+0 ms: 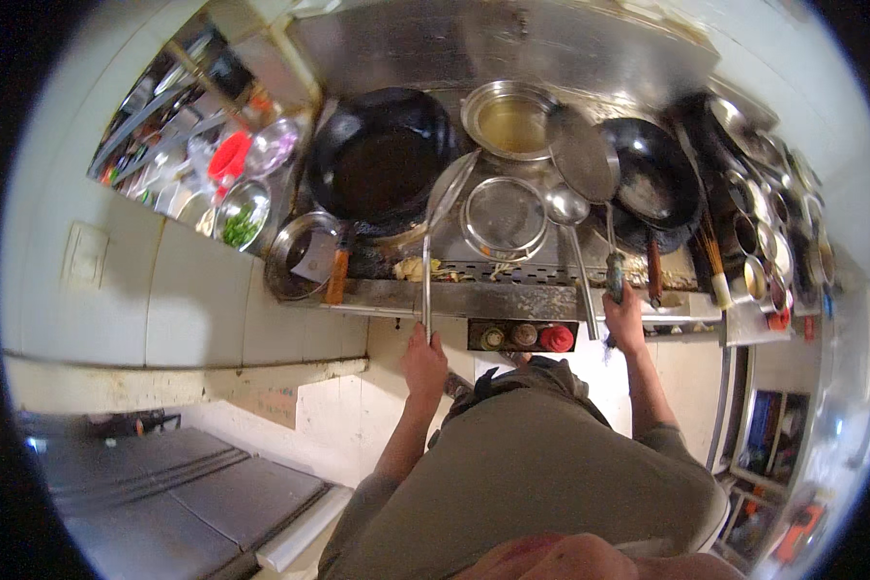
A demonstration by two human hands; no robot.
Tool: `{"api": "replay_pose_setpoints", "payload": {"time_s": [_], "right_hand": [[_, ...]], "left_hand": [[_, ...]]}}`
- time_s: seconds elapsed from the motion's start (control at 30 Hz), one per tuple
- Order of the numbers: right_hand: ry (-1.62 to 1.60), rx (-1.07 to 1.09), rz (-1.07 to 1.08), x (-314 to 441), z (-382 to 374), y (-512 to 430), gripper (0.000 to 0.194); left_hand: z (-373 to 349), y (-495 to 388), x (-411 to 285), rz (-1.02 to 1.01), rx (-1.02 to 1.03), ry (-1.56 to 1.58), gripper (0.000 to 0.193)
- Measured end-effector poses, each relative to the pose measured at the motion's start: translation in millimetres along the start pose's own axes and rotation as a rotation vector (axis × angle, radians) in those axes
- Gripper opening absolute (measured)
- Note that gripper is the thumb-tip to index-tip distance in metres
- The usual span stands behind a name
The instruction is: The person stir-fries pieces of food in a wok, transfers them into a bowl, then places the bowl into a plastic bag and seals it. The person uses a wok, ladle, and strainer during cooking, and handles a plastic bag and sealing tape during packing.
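My left hand (424, 359) grips the lower end of a long metal handle, whose wide, blurred tool head (453, 188) lies over the right rim of a large black wok (384, 163). In my right hand (623, 315) is the dark wrapped handle of a round mesh skimmer (584, 154). The skimmer hangs between a metal pot of yellowish liquid (509, 125) and a smaller black wok (645, 174) with a wooden handle. A metal ladle (567, 206) rests just left of the skimmer's handle, beside a round strainer (505, 217).
A metal bowl (279, 279) and a wooden-handled tool (338, 268) sit at the stove's left. Farther left is a bowl of chopped greens (259, 204). Several metal containers (754, 277) and a bamboo brush (718, 275) stand at right. Bottles (557, 338) occupy a front rack.
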State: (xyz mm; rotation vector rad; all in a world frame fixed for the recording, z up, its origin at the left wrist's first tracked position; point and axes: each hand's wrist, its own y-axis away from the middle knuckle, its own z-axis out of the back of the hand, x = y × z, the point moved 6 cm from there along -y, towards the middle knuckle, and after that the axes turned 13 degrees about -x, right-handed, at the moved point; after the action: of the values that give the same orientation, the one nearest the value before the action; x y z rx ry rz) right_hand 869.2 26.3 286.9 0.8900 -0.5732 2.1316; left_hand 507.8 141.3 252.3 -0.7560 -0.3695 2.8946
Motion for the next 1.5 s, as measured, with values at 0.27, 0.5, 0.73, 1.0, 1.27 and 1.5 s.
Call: {"api": "replay_pose_setpoints", "payload": {"time_s": [0.27, 0.5, 0.73, 1.0, 1.27, 1.5], "right_hand": [[-0.538, 0.080, -0.466, 10.4, -21.1, 0.5, 0.021], [-0.679, 0.552, -0.172, 136.4, -80.7, 21.5, 0.025], [-0.574, 1.099, -0.189, 263.9, -242.1, 115.9, 0.019], [-0.893, 1.312, -0.894, 339.1, -353.3, 212.7, 0.017], [-0.826, 1.557, -0.856, 433.4, -465.1, 252.2, 0.024], [-0.405, 1.817, -0.556, 414.1, -489.9, 249.6, 0.025]], "left_hand": [[-2.8, -4.6, 2.0, 0.061, 0.107, 0.124, 0.032], [115.5, 7.1, 114.2, 0.904, 0.095, 0.721, 0.025], [152.9, -30.8, 236.3, 1.033, 0.252, 0.933, 0.033], [157.3, -87.3, 308.7, 1.041, 0.415, 1.290, 0.055], [180.3, -126.6, 318.4, 0.811, 0.051, 1.487, 0.047], [153.6, -42.9, 325.2, 1.043, -0.380, 1.349, 0.056]]}}
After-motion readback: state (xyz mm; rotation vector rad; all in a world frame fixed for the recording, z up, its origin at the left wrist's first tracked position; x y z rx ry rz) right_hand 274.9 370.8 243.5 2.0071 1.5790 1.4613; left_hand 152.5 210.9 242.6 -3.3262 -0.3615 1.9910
